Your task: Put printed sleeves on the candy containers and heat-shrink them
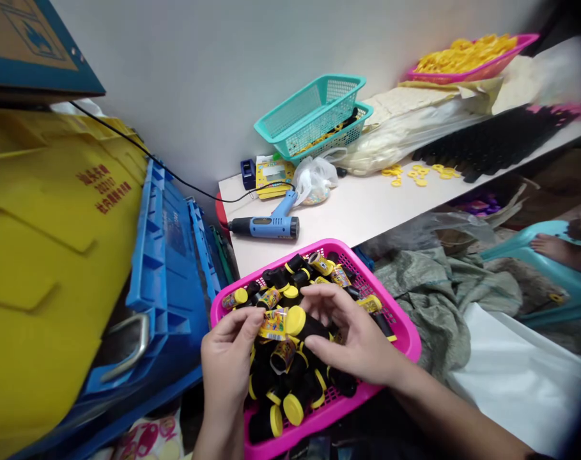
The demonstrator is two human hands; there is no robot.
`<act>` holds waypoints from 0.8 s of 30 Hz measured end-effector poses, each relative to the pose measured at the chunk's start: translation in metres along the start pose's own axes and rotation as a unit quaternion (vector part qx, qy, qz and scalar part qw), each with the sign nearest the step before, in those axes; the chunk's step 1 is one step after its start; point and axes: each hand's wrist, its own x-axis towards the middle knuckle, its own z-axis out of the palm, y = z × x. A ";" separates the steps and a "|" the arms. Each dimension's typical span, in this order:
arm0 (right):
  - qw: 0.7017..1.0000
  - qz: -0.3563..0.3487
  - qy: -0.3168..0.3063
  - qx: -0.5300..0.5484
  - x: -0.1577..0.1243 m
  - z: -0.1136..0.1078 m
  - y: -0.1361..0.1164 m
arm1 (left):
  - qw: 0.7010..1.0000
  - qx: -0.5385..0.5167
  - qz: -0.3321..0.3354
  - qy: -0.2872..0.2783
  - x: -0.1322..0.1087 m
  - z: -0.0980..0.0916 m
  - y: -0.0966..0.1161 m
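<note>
Pink basket [396,308], many black tubes [280,382] left
Left hand [227,358] pinches one; right hand [355,332], half open, touches one; heat gun [271,225] at eleven o'clock.

2 hands [352,332] over pink basket [410,338]

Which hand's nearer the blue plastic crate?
Left. The left hand is over the pink basket, right beside the blue plastic crate; the right hand is farther from it, on the left hand's far side.
</note>
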 end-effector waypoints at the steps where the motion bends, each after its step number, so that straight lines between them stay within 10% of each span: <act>1: 0.999 -0.010 0.003 -0.032 0.000 0.000 -0.001 | 1.000 0.000 0.004 -0.004 -0.001 0.001 0.002; 24: 0.984 -0.094 0.057 -0.138 -0.009 0.015 0.012 | 0.997 -0.024 -0.016 -0.072 -0.018 0.029 0.019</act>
